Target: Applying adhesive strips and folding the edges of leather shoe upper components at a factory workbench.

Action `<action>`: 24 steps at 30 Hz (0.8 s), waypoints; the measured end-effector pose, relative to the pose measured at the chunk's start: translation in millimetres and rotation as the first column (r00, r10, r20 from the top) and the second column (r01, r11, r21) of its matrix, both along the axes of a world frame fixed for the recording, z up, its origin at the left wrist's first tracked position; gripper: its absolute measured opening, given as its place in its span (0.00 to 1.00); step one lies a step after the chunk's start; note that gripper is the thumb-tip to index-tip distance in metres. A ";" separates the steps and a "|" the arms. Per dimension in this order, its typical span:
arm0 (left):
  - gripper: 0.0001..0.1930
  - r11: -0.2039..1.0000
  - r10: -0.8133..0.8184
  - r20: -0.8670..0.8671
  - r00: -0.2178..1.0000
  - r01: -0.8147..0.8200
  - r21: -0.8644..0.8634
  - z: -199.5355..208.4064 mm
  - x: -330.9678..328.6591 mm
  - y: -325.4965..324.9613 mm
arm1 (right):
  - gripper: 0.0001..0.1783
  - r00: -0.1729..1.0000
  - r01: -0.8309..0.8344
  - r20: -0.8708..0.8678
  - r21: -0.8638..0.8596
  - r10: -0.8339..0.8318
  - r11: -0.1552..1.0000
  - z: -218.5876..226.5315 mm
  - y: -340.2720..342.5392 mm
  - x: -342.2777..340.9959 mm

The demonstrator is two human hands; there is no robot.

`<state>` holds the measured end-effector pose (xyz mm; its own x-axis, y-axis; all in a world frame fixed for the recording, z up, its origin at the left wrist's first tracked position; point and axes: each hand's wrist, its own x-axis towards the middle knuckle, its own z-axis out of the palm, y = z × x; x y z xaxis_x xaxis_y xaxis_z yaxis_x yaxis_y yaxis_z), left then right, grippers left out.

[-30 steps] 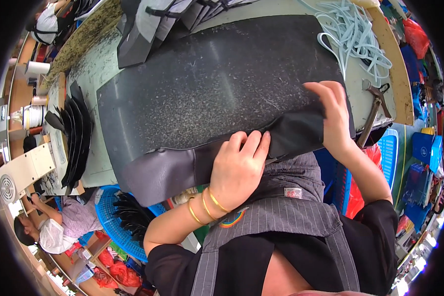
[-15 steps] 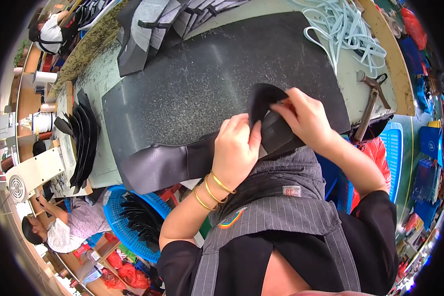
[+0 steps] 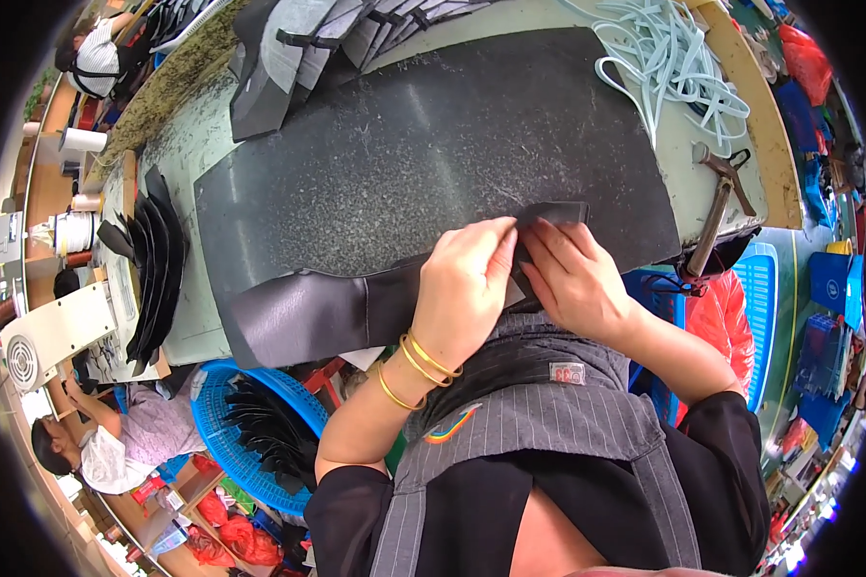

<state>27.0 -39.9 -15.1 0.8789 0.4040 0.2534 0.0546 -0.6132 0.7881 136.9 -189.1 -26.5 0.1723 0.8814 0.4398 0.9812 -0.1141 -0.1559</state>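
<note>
A black leather piece (image 3: 303, 313) with a stitched seam lies along the near edge of a dark work mat (image 3: 394, 173). My left hand (image 3: 467, 279) grips its right part, thumb and fingers pinched together near the fold. Beside it my right hand (image 3: 579, 279) presses on the same piece with its fingers close together, the fingertips under a folded-over black flap. That flap stands out past my right fingertips on the mat. My hands hide the middle of the piece. Gold bangles circle my left wrist.
Grey cut pieces (image 3: 308, 48) are stacked at the back. Pale blue cord (image 3: 678, 77) lies back right, near a hammer (image 3: 714, 207). Black pieces (image 3: 159, 274) stand at left; a blue basket (image 3: 212, 433) holds more below. Another person (image 3: 135, 438) sits at lower left.
The raised black flap has been brought down and flattened toward the mat. My right hand has come lower and closer to the left one, its fingers now lying along the flap.
</note>
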 end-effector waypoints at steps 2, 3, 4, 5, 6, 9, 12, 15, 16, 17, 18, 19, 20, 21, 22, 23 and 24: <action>0.13 0.994 -0.052 0.003 0.999 0.051 0.099 2.3 -6.4 -5.6 | 0.15 0.999 -0.042 -0.018 -0.017 0.042 0.999 -7.7 -4.1 1.7; 0.15 0.977 -0.068 -0.002 0.998 0.067 0.204 0.2 -9.6 -10.7 | 0.13 0.983 -0.034 -0.182 -0.069 0.021 0.997 -4.7 -7.7 3.3; 0.17 0.948 -0.076 -0.003 0.997 0.073 0.310 -2.7 -10.9 -15.6 | 0.10 0.942 -0.041 -0.335 -0.116 0.000 0.992 -2.4 -8.1 8.0; 0.20 0.891 -0.103 -0.045 0.994 0.112 0.439 -6.8 -11.5 -18.9 | 0.09 0.785 0.142 -0.605 -0.032 -0.132 0.989 -5.1 -9.5 13.6; 0.20 0.814 -0.129 -0.087 0.988 0.156 0.559 -6.5 -12.2 -21.1 | 0.09 0.389 0.190 -0.872 -0.240 -0.297 0.952 -18.2 -22.0 30.9; 0.21 0.682 -0.100 -0.090 0.991 0.134 0.719 -15.8 -16.4 -26.9 | 0.14 -0.130 0.307 -0.985 -0.148 -0.112 0.940 9.6 3.1 50.1; 0.22 0.759 -0.112 -0.089 0.990 0.143 0.635 -20.2 -14.7 -25.9 | 0.16 0.448 0.257 -0.847 -0.185 -0.287 0.948 5.7 13.6 50.5; 0.26 0.801 -0.120 -0.139 0.983 0.179 0.571 -16.9 -6.9 -25.4 | 0.18 0.514 0.276 -0.819 -0.123 -0.255 0.953 4.2 16.4 53.3; 0.28 0.839 -0.133 -0.181 0.974 0.208 0.503 -14.0 -6.9 -26.3 | 0.18 0.580 0.291 -0.775 -0.090 -0.250 0.952 4.5 15.6 49.8; 0.32 0.793 -0.106 -0.236 0.966 0.226 0.566 -17.2 -7.0 -28.3 | 0.17 0.615 0.271 -0.754 -0.074 -0.232 0.960 3.0 15.0 49.0; 0.32 0.795 -0.117 -0.249 0.961 0.241 0.556 -17.5 -5.5 -31.1 | 0.17 0.602 0.279 -0.760 -0.086 -0.244 0.956 1.4 13.0 49.7; 0.32 0.777 -0.076 -0.274 0.959 0.229 0.587 -15.1 -1.0 -31.4 | 0.17 0.705 0.253 -0.665 -0.088 -0.246 0.963 1.0 15.7 53.8; 0.33 0.756 -0.033 -0.294 0.955 0.216 0.618 -13.4 3.0 -32.5 | 0.16 0.796 0.226 -0.556 -0.093 -0.239 0.970 0.1 18.5 58.2; 0.33 0.733 0.010 -0.308 0.951 0.202 0.649 -13.1 6.2 -34.9 | 0.14 0.887 0.277 -0.378 -0.020 -0.264 0.961 -2.1 19.6 65.0; 0.33 0.734 0.026 -0.309 0.951 0.192 0.651 -15.3 7.5 -35.9 | 0.15 0.921 0.289 -0.267 -0.018 -0.283 0.957 3.4 16.2 67.1; 0.34 0.724 0.017 -0.289 0.957 0.188 0.664 -17.3 7.1 -36.1 | 0.16 0.947 0.200 -0.266 0.045 -0.181 0.979 5.1 16.4 60.6; 0.34 0.713 0.011 -0.270 0.963 0.182 0.677 -17.6 5.0 -35.5 | 0.18 0.963 0.106 -0.259 0.109 -0.074 0.988 7.5 15.7 51.0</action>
